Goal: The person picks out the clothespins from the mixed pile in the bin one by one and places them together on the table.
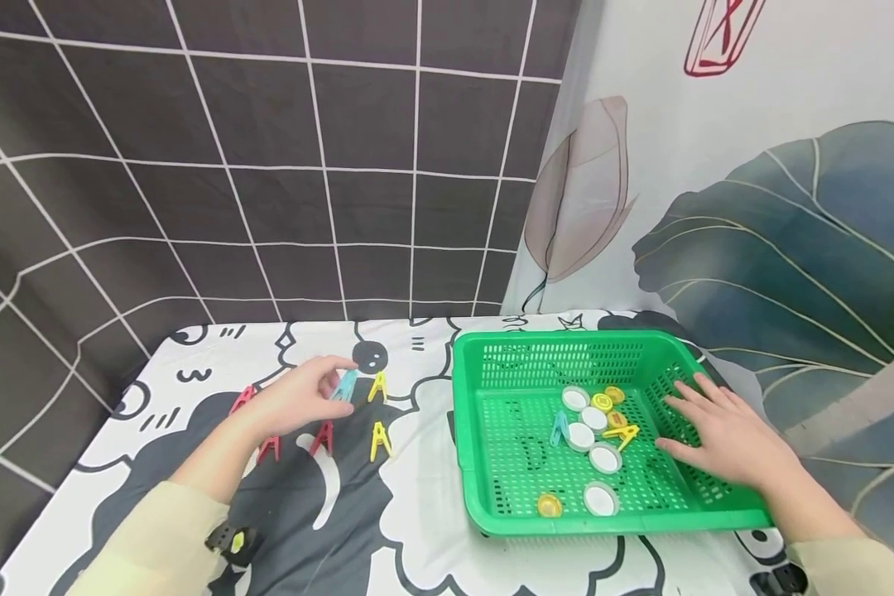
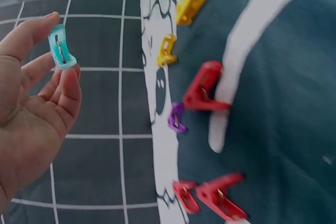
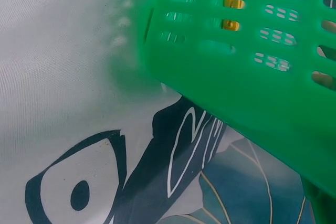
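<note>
My left hand [image 1: 286,401] pinches a light blue clothespin [image 1: 345,386] between thumb and fingers, above the cloth-covered table. Close up in the left wrist view, the same clothespin stands upright at the fingertips. Around that hand lie red clothespins [image 1: 323,437], two yellow clothespins [image 1: 380,441] and a small purple one [image 2: 177,118]. With fingers spread, my right hand [image 1: 730,434] reaches over the right side of a green basket [image 1: 611,525] and holds nothing. The right wrist view catches the basket's slotted outer wall [image 3: 226,82], not the hand.
Inside the basket are several white round caps [image 1: 601,499], yellow caps [image 1: 549,506], a blue clothespin [image 1: 559,427] and a yellow clothespin [image 1: 622,435]. A dark gridded curtain [image 1: 365,207] hangs behind the table, beside a light leaf-printed one [image 1: 611,273].
</note>
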A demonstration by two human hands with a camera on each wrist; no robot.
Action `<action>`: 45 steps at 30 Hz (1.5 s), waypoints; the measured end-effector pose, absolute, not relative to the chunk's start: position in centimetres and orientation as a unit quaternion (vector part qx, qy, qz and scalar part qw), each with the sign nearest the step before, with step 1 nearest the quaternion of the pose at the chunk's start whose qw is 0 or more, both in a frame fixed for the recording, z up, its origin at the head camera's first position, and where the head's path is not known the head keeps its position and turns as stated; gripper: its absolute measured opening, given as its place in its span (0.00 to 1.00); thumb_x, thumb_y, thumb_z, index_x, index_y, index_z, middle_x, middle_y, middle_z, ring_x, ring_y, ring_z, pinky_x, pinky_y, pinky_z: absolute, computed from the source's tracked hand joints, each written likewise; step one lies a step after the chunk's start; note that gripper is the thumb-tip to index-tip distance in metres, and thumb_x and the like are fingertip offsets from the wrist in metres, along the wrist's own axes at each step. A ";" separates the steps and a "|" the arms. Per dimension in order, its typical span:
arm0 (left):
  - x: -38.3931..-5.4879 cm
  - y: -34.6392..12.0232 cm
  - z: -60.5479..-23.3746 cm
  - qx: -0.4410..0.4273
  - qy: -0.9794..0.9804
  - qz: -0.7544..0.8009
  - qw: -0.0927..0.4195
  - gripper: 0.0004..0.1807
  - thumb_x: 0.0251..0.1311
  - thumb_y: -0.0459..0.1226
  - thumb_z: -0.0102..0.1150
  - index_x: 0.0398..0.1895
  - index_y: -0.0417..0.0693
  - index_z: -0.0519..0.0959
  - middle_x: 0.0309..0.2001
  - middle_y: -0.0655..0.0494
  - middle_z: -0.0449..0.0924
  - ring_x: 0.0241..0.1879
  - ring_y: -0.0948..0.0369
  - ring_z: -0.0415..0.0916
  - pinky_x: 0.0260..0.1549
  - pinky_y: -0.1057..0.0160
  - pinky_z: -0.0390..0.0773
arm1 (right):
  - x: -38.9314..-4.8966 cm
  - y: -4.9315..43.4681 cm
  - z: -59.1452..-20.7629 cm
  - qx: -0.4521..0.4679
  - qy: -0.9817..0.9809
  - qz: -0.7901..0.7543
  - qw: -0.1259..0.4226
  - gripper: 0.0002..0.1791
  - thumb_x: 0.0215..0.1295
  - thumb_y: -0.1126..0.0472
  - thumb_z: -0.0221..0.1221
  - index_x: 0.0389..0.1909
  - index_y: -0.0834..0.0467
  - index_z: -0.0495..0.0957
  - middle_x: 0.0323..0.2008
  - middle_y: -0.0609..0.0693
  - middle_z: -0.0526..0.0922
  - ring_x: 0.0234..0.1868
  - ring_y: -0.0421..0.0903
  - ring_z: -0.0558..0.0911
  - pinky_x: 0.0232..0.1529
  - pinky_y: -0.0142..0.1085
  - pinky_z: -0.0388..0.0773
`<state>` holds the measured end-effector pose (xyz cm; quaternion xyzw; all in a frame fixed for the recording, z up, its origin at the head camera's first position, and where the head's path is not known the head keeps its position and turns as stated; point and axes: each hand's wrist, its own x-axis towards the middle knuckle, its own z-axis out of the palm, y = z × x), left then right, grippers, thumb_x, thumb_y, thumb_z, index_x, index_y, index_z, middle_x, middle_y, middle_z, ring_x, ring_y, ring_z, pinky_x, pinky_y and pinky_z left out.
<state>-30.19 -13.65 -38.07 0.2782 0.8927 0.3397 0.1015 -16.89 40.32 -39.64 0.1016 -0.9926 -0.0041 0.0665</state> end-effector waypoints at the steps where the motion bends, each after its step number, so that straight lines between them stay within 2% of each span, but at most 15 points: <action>1: -29.9 -14.1 -38.2 0.272 0.894 0.339 0.104 0.33 0.52 0.42 0.66 0.61 0.41 0.68 0.40 0.52 0.72 0.39 0.58 0.70 0.39 0.57 0.72 | -16.9 40.3 -39.7 0.102 -0.992 -0.004 0.067 0.40 0.55 0.38 0.61 0.56 0.67 0.73 0.60 0.71 0.66 0.68 0.67 0.51 0.59 0.64 0.50; 4: -29.2 -15.3 -38.7 0.261 0.896 0.344 0.106 0.33 0.52 0.42 0.66 0.60 0.40 0.68 0.39 0.52 0.72 0.37 0.58 0.71 0.35 0.59 0.73 | -16.9 40.3 -39.8 0.103 -0.992 -0.002 0.071 0.40 0.55 0.38 0.61 0.56 0.67 0.72 0.60 0.71 0.66 0.68 0.66 0.50 0.60 0.64 0.48; 7: -28.4 -16.3 -39.1 0.252 0.896 0.349 0.107 0.33 0.51 0.40 0.67 0.60 0.38 0.68 0.37 0.51 0.72 0.32 0.58 0.71 0.26 0.60 0.76 | -17.0 40.4 -39.9 0.102 -0.992 -0.001 0.071 0.40 0.55 0.38 0.61 0.56 0.67 0.72 0.60 0.71 0.66 0.68 0.66 0.50 0.61 0.64 0.47; 10: -27.7 -17.2 -39.6 0.248 0.900 0.344 0.106 0.32 0.50 0.39 0.67 0.59 0.37 0.69 0.36 0.51 0.71 0.31 0.59 0.70 0.23 0.62 0.75 | -17.0 40.4 -39.9 0.101 -0.993 0.000 0.068 0.40 0.55 0.38 0.61 0.56 0.67 0.72 0.60 0.71 0.66 0.68 0.66 0.50 0.60 0.64 0.48; 20: -26.5 -19.3 -40.3 0.226 0.910 0.331 0.108 0.34 0.49 0.41 0.69 0.58 0.36 0.69 0.34 0.54 0.69 0.31 0.59 0.68 0.27 0.64 0.71 | -17.0 40.6 -39.8 0.105 -0.992 0.000 0.067 0.40 0.54 0.38 0.61 0.56 0.67 0.72 0.59 0.71 0.66 0.68 0.67 0.50 0.59 0.64 0.50; 29: -25.0 -21.3 -41.7 0.180 0.915 0.338 0.125 0.36 0.48 0.43 0.69 0.59 0.38 0.68 0.38 0.53 0.71 0.34 0.59 0.68 0.30 0.64 0.72 | -16.8 40.7 -39.8 0.110 -0.991 0.005 0.074 0.39 0.55 0.39 0.61 0.56 0.67 0.72 0.59 0.72 0.66 0.68 0.66 0.49 0.60 0.64 0.47; 39: -23.3 -22.7 -43.2 0.163 0.913 0.351 0.131 0.35 0.46 0.43 0.71 0.57 0.39 0.70 0.33 0.54 0.69 0.29 0.61 0.68 0.27 0.65 0.70 | -17.1 40.9 -39.9 0.112 -0.991 0.000 0.068 0.40 0.55 0.38 0.61 0.56 0.67 0.72 0.59 0.72 0.66 0.68 0.67 0.49 0.60 0.65 0.47; 45: -23.0 -22.7 -44.0 0.184 0.907 0.353 0.136 0.34 0.46 0.43 0.70 0.55 0.36 0.71 0.31 0.55 0.69 0.27 0.64 0.67 0.24 0.66 0.70 | -17.2 41.0 -40.5 0.120 -0.989 0.000 0.084 0.39 0.55 0.38 0.61 0.55 0.67 0.72 0.58 0.72 0.67 0.69 0.66 0.47 0.64 0.61 0.34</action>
